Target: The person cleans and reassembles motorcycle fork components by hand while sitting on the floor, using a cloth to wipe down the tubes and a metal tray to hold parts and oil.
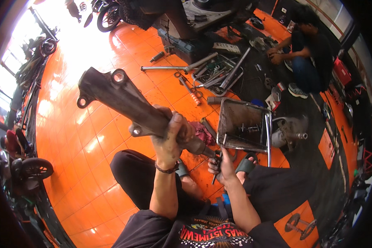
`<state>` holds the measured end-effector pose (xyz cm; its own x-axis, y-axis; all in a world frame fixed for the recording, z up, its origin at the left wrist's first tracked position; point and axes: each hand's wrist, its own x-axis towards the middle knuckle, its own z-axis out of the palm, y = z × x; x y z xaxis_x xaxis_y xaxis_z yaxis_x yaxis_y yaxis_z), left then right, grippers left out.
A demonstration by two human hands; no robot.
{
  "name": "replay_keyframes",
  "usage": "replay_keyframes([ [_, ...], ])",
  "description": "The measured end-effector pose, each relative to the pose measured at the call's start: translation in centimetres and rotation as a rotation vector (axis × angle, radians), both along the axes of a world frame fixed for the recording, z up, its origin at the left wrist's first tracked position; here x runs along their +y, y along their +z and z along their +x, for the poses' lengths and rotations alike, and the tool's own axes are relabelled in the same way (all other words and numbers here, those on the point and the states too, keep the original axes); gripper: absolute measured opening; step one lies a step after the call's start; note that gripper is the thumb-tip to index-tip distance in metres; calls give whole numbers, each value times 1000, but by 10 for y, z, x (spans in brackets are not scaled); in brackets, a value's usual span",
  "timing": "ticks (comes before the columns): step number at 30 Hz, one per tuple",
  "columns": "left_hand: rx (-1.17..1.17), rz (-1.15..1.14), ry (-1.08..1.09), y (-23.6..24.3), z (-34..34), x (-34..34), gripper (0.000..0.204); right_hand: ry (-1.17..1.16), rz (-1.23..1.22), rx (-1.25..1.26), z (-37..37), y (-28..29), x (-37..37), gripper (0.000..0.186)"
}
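Note:
My left hand (pixel 171 134) is wrapped round a grey metal motorcycle fork leg (pixel 122 99), raised above the floor and tilted. Its wide end with bolt eyelets points to the far left; its narrower end comes down toward my right hand. There my right hand (pixel 224 167) is closed round a dark metal T-handle tool (pixel 215 177), which meets the fork's lower end. Fingers partly cover that joint, so I cannot tell how the tool sits in it. Behind the fork lies a red rag (pixel 203 132) beside a hammer-like tool (pixel 208 126).
A grimy metal tray (pixel 244 109) holding small parts stands just beyond my right hand. Farther off lie a tool tray (pixel 219 78), chrome fork tubes (pixel 163 68), a spring shock (pixel 193 96) and a blue-grey toolbox (pixel 180 45). A co-worker (pixel 308 53) crouches at far right. Motorcycles (pixel 27 169) line the left.

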<state>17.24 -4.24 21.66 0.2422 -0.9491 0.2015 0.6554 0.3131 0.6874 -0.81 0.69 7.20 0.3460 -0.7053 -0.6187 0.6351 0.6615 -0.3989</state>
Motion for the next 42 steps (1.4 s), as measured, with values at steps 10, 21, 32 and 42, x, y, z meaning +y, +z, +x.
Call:
replay_keyframes([
  [10,-593,62,111,-74,-40,-9,22,38,-316,573,37,-165,-39,64],
  [21,-480,39,125,-126,-48,-33,14,8,-331,543,28,-220,-88,68],
  [32,-535,237,90,-214,-64,-54,23,218,-320,1502,-4,-176,-26,26],
  [42,-489,-120,12,-122,-80,-50,65,987,-585,2063,-8,-221,42,23],
])
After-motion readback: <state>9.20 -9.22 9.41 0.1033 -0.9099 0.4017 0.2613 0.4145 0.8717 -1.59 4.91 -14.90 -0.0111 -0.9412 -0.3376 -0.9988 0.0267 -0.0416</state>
